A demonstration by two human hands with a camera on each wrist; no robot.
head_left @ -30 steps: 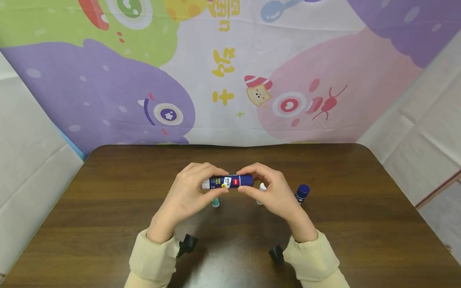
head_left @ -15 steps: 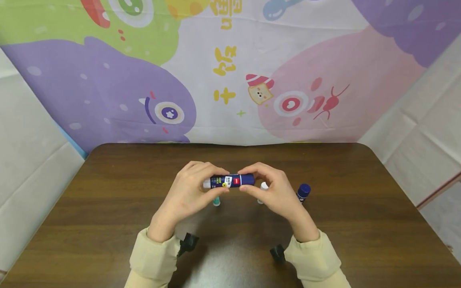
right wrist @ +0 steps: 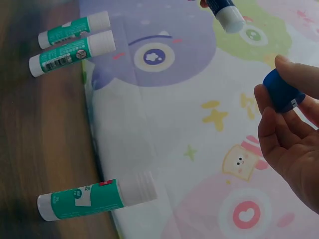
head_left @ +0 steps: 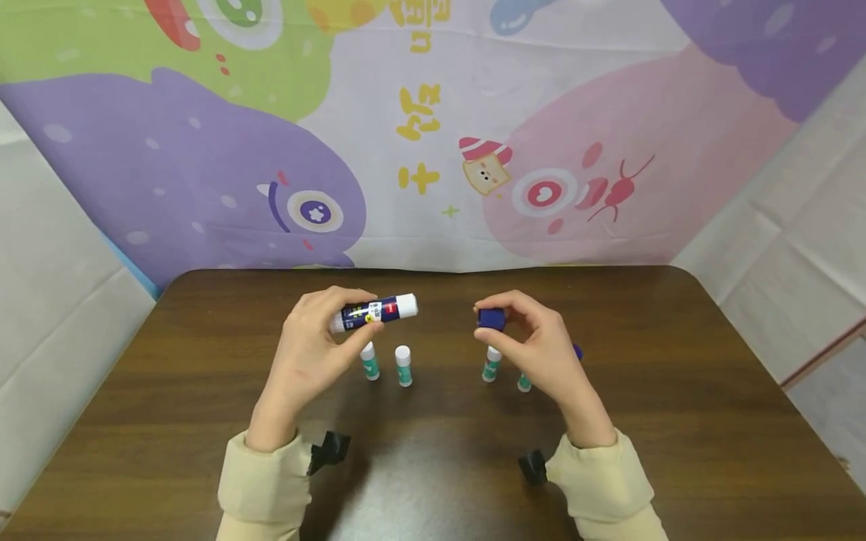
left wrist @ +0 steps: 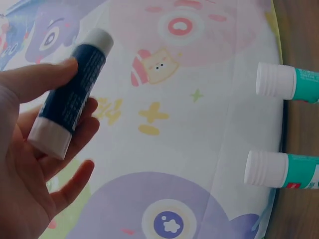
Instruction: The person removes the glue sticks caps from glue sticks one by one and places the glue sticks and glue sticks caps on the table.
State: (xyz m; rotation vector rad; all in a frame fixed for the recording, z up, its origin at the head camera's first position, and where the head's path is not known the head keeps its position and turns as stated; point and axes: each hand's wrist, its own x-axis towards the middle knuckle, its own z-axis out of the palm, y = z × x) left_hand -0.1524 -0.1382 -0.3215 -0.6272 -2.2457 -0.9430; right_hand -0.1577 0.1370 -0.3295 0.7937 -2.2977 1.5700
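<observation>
My left hand [head_left: 303, 349] grips a navy glue stick [head_left: 389, 309] without its cap, thumb on one side and fingers on the other. Its white end points right and slightly up. Across a gap, my right hand [head_left: 543, 342] pinches the glue stick's blue cap [head_left: 491, 319] between thumb and fingers. In the left wrist view the glue stick [left wrist: 75, 89] tilts, with white showing at both ends. The right wrist view gives the cap [right wrist: 281, 92] from close by, apart from the glue stick [right wrist: 227, 15].
Two green glue sticks with white caps, a left one [head_left: 370, 362] and a right one [head_left: 404, 367], stand below my left hand. Two more, one [head_left: 491, 365] partly covered, stand by my right hand. A blue cap top [head_left: 577, 351] peeks out behind it. A printed cloth [head_left: 433, 225] hangs behind the table [head_left: 433, 466].
Earlier both hands held the capped glue stick together. The cap has come off; my left hand moved left and up with the stick, my right hand right and up with the cap.
</observation>
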